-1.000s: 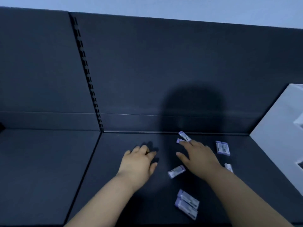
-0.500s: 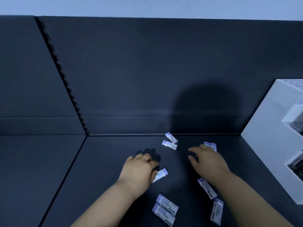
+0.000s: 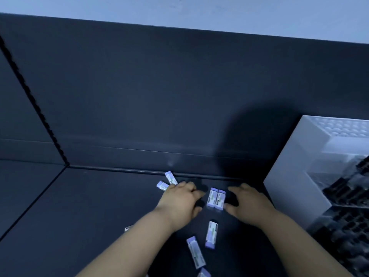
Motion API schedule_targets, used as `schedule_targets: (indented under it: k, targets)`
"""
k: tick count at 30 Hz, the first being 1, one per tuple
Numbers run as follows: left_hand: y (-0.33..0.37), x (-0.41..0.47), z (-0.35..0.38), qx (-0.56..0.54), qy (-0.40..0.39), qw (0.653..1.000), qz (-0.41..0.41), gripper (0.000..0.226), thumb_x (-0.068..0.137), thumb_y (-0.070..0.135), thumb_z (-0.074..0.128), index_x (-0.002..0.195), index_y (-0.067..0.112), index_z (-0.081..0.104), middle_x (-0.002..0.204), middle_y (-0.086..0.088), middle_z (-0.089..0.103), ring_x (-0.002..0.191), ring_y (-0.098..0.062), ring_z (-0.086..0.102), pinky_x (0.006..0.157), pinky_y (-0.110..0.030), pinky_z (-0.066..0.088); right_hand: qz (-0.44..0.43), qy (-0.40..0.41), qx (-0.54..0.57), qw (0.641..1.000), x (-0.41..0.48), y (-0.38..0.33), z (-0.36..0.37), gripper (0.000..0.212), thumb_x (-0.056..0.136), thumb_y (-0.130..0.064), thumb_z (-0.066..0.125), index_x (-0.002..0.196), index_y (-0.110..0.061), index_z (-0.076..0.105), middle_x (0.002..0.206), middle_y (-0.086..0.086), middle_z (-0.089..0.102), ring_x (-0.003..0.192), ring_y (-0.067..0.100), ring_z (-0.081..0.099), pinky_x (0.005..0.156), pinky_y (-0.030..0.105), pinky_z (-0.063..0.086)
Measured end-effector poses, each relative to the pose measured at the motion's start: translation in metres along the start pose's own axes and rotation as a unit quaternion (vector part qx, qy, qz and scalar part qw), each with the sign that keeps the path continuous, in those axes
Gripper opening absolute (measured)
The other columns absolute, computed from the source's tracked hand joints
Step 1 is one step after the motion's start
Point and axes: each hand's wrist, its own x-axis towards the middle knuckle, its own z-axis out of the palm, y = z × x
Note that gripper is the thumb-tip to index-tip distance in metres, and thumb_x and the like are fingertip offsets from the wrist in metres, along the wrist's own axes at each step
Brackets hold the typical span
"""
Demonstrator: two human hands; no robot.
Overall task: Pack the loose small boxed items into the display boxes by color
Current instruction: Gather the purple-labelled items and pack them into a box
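Forearms reach in from the near edge over a dark shelf (image 3: pixel 79 206). Closest lie three loose purple-ended boxes (image 3: pixel 211 233), one of them cut off by the frame. Beyond them the left hand (image 3: pixel 179 200) is palm down, fingers loosely bent and close together, covering the near ends of two slanted boxes (image 3: pixel 171 177). The right hand (image 3: pixel 249 204) has its fingers spread and relaxed, thumb just beside a side-by-side pair (image 3: pixel 212 196) lying between both hands. Whether either palm touches the shelf I cannot tell. Farther right stands a white display box (image 3: pixel 289 186), its dark contents blurred, near the back panel (image 3: pixel 179 96).
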Motion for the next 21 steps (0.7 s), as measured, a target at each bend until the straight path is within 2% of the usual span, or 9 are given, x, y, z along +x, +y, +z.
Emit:
schedule_targets:
  k: [4,7,9,13,18,21]
  targets:
    - [0.012,0.028,0.004,0.022,-0.049,0.999,0.001,0.058,0.094,0.042,0.049,0.147,0.028,0.030,0.138,-0.003,0.038,0.131,-0.024,0.032,0.106,-0.037,0.027,-0.020,-0.045,0.006,0.999,0.005,0.003,0.001,0.083,0.079,-0.064,0.057,0.148,-0.027,0.028,0.145,0.001,0.033,0.134,0.020,0.034,0.107,0.035,0.033]
    - [0.013,0.043,0.008,0.013,-0.068,0.998,-0.004,0.063,0.093,0.042,0.051,0.149,0.027,0.025,0.142,-0.004,0.034,0.133,-0.024,0.030,0.107,-0.038,0.028,-0.019,-0.050,0.022,0.998,0.012,0.003,0.004,0.089,0.076,-0.064,0.061,0.148,-0.025,0.028,0.146,0.000,0.031,0.134,0.020,0.033,0.107,0.035,0.033]
    - [0.013,0.050,0.009,-0.007,-0.081,0.997,-0.005,0.064,0.093,0.043,0.052,0.149,0.028,0.025,0.142,-0.003,0.033,0.134,-0.023,0.030,0.107,-0.038,0.030,-0.019,-0.047,0.031,0.998,0.016,0.002,0.005,0.086,0.074,-0.063,0.064,0.144,-0.025,0.033,0.142,0.000,0.035,0.131,0.020,0.036,0.105,0.034,0.035]
    - [0.010,0.062,0.009,-0.037,-0.102,0.994,0.012,0.064,0.090,0.045,0.055,0.147,0.031,0.029,0.141,-0.002,0.034,0.133,-0.022,0.031,0.108,-0.036,0.031,-0.021,-0.036,0.042,0.998,0.019,0.001,0.008,0.066,0.071,-0.060,0.067,0.127,-0.030,0.048,0.122,-0.003,0.044,0.120,0.018,0.044,0.097,0.033,0.038]
    - [0.010,0.072,0.011,-0.058,-0.119,0.991,0.023,0.072,0.087,0.046,0.060,0.148,0.030,0.026,0.141,-0.002,0.033,0.133,-0.023,0.030,0.110,-0.036,0.030,-0.010,-0.044,0.050,0.998,0.021,0.010,0.006,0.063,0.071,-0.059,0.068,0.124,-0.032,0.048,0.122,-0.004,0.043,0.119,0.018,0.044,0.097,0.033,0.037]
    - [0.013,0.075,0.013,-0.087,-0.105,0.991,0.012,0.071,0.081,0.046,0.067,0.141,0.026,0.035,0.137,0.000,0.036,0.131,-0.021,0.033,0.107,-0.035,0.032,-0.004,-0.057,0.050,0.997,0.018,0.017,0.004,0.063,0.068,-0.060,0.069,0.121,-0.032,0.048,0.119,-0.004,0.043,0.117,0.017,0.044,0.095,0.032,0.038]
